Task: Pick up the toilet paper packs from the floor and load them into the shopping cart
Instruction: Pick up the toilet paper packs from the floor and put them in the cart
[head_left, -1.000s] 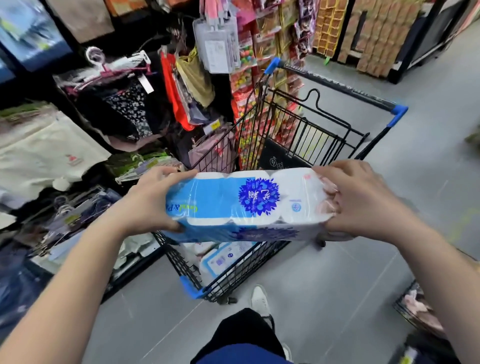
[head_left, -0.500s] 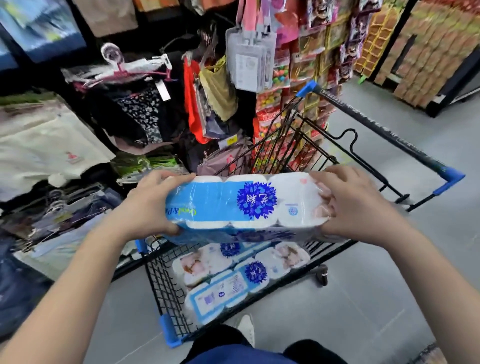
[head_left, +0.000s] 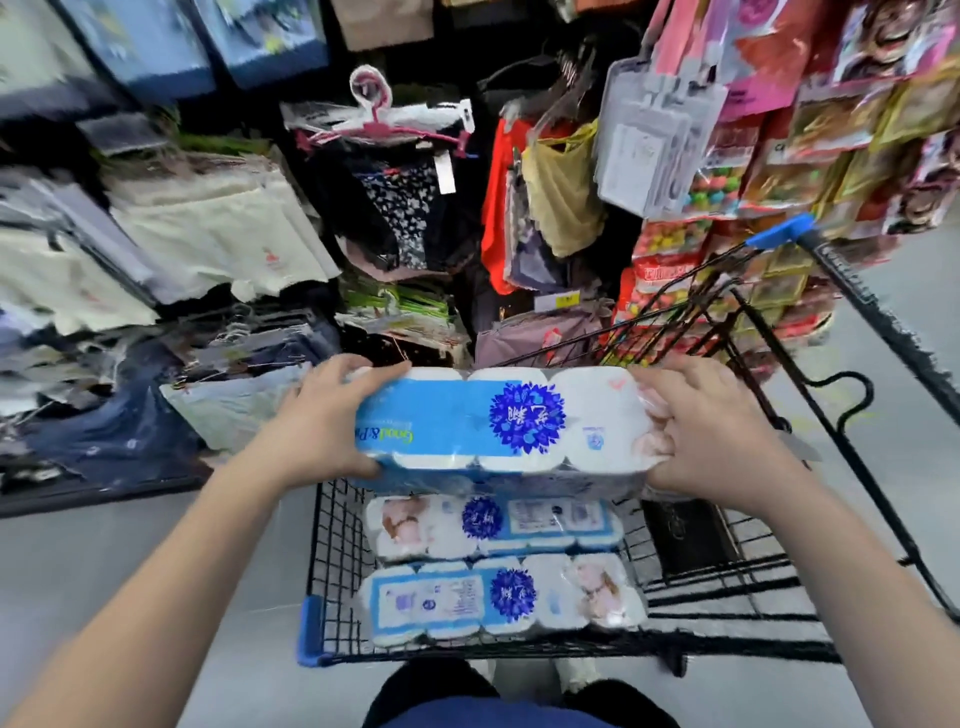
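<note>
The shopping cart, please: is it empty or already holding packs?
Holding packs: two toilet paper packs lie in the cart; a third is held above.

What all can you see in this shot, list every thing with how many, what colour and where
Held toilet paper pack: one, blue and white, above the cart between both hands.
Loaded toilet paper packs: two, blue and white, side by side in the basket.
Shopping cart: one, black wire with blue corners, centre right.
Folded clothes: many, cream and navy, left shelves.
Hanging snack packets: many, red and yellow, upper right.
Floor: grey.
Left hand: grips the pack's left end.
Right hand: grips its right end.
</note>
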